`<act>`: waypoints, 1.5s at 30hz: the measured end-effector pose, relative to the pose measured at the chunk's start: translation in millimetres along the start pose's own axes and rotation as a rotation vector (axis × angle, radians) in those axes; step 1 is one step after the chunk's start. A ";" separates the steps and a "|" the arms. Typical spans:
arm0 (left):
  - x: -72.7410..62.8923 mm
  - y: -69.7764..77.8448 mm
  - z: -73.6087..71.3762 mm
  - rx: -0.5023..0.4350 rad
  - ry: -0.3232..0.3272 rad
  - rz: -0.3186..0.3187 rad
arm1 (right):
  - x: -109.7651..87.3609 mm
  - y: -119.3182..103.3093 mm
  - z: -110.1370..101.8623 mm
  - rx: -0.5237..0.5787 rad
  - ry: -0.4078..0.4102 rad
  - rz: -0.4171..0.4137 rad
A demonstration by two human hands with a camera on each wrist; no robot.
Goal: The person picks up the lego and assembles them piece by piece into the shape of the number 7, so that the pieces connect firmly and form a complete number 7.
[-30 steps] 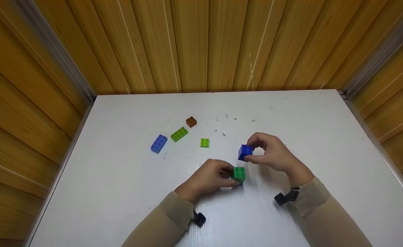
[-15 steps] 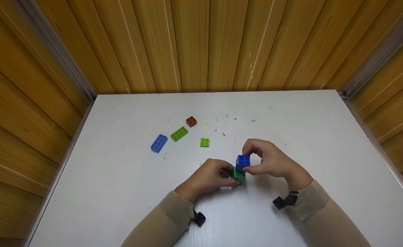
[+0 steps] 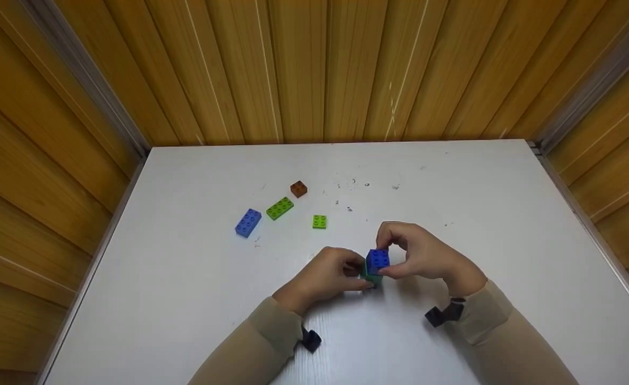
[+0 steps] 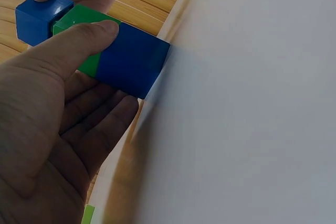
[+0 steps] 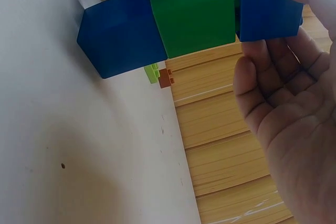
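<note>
My left hand (image 3: 322,275) grips a short upright stack, thumb on one side and fingers on the other. The stack has a blue brick (image 4: 134,59) at the bottom, standing on the white table, and a green brick (image 5: 194,19) on top of it. Between thumb and fingers, my right hand (image 3: 427,254) pinches a second blue brick (image 3: 377,260) right over the green one. Part of the green studs shows in a narrow gap between them in the right wrist view. From the head view, this upper brick covers most of the green brick.
Left of the hands on the white table (image 3: 186,299) lie a long light-blue brick (image 3: 248,223), a long lime brick (image 3: 280,208), a small brown brick (image 3: 298,189) and a small lime brick (image 3: 319,222). Wood-look panels (image 3: 325,69) wall the table's back and sides.
My right hand has moved the upper blue brick down and slightly left, from beside and beyond the green brick to right over it. My left hand has kept its hold on the stack.
</note>
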State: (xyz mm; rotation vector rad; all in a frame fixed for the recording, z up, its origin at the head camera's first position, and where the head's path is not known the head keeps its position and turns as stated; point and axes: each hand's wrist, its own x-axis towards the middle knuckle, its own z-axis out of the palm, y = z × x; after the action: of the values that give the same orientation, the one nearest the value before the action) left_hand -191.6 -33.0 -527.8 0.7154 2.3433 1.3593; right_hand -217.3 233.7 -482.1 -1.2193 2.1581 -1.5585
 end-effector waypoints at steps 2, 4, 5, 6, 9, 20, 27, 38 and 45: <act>0.1 0.3 -0.2 0.001 0.000 -0.001 | -0.2 -0.9 0.0 -0.002 0.001 0.002; -0.1 0.8 -0.4 -0.001 0.000 -0.001 | -0.3 -1.2 0.4 -0.003 0.004 0.008; -0.1 1.0 -0.5 -0.003 0.001 -0.001 | -0.1 -1.4 0.7 -0.005 0.005 0.016; -0.3 1.2 -0.6 -0.004 0.002 0.000 | 0.2 -1.7 1.5 -0.007 0.006 0.019; -0.7 1.6 -0.8 -0.009 0.003 0.004 | 0.8 -1.5 3.7 -0.015 0.012 0.034; -3.7 -1.3 0.2 -0.014 0.012 0.013 | -1.8 5.0 11.2 -0.006 0.038 0.040; -3.9 -3.2 1.1 -0.034 0.026 0.025 | -1.1 6.9 10.3 -0.003 0.025 0.020; -2.9 -3.9 1.6 -0.068 0.035 0.019 | -1.3 3.9 7.7 -0.007 0.016 0.039; -2.6 -3.2 1.3 -0.106 0.026 0.029 | -1.3 4.0 6.6 -0.007 0.018 0.022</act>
State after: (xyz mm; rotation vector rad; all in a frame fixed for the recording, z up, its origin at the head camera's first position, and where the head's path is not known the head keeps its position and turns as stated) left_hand -189.6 -34.9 -531.2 0.7064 2.2691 1.5017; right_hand -214.5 230.5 -488.7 -1.1845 2.1826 -1.5597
